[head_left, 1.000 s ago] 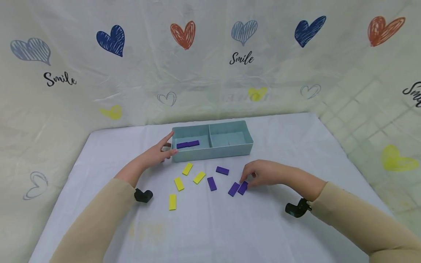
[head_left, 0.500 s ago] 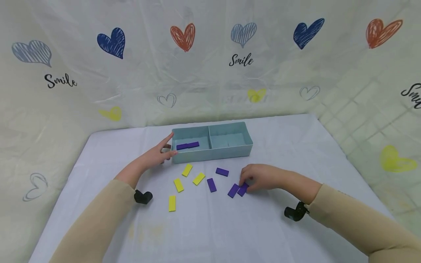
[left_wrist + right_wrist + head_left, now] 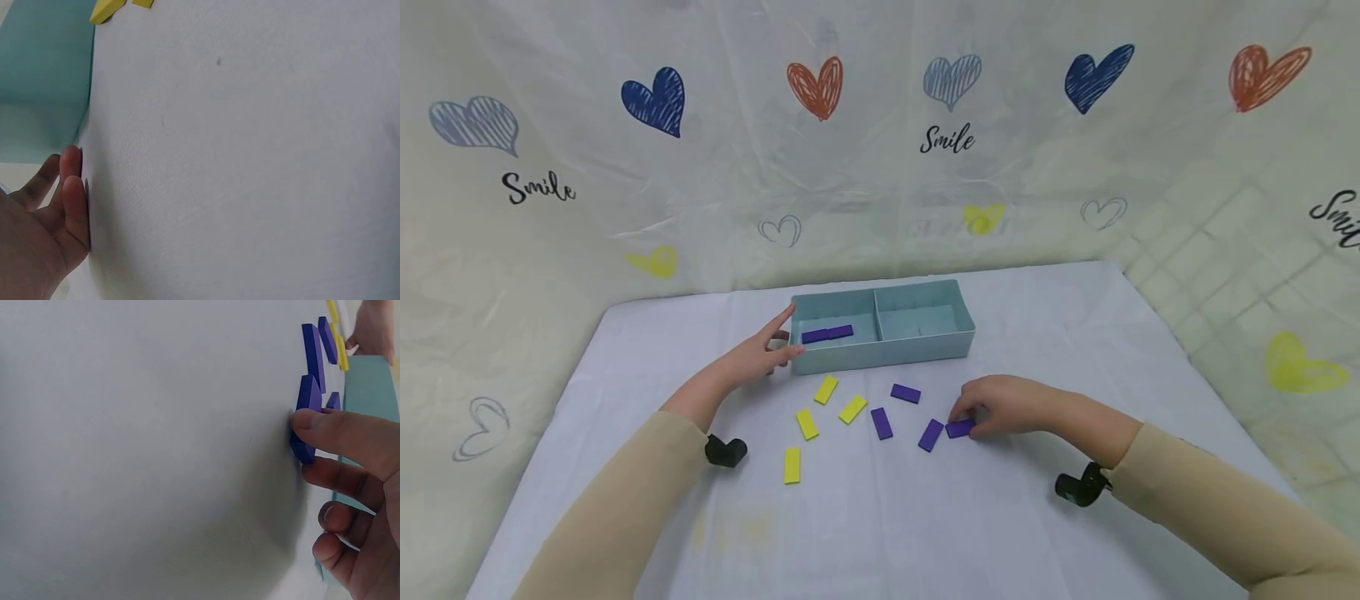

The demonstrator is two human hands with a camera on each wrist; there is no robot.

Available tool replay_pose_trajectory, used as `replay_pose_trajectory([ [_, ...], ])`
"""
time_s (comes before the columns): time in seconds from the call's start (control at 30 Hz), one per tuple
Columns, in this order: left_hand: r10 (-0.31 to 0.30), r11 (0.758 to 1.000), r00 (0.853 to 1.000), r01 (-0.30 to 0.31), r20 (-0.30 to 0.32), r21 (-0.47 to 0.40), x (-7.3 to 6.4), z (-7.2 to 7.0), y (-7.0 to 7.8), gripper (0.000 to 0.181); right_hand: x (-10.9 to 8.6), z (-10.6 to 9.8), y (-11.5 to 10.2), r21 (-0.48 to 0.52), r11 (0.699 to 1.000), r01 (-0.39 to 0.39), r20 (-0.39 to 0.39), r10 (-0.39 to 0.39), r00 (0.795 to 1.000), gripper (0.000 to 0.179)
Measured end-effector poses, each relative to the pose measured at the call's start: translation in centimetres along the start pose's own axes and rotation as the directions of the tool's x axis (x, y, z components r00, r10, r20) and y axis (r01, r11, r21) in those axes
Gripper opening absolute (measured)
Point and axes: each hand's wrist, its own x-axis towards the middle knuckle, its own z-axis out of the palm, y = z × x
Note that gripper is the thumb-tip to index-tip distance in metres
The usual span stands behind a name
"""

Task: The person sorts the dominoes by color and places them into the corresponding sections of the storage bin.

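Seen from the head camera, with twelve o'clock pointing away from the person, the right hand (image 3: pixel 1011 404) pinches a flat, rectangular purple tile (image 3: pixel 959 428) between thumb and forefinger, low over the white, cloth-covered tabletop (image 3: pixel 955 517); a second purple tile (image 3: pixel 930 435) lies just beside it at nine o'clock, a third purple tile (image 3: pixel 882 423) farther along that line, and a fourth purple tile (image 3: pixel 906 393) at ten; toward eleven stands a pale blue-green, rectangular, two-compartment box (image 3: pixel 883 356); the left hand (image 3: pixel 752 358) has its grip spread at the box's nine o'clock end, thumb and forefinger at the corners; in the nine o'clock compartment two purple tiles (image 3: pixel 815 336) lie end to end; four flat, rectangular yellow tiles (image 3: pixel 807 423) lie scattered at the box's seven o'clock, one nearest the person.
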Motion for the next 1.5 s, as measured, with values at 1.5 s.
replay_pose_trajectory([
  [1.5, 0.012, 1.000, 1.000, -0.012, 0.009, 0.005, 0.3, 0.0, -0.2, 0.083, 2.8, -7.1, -0.9, 0.129, 0.986, 0.108, -0.173, -0.085, 0.981, 0.032],
])
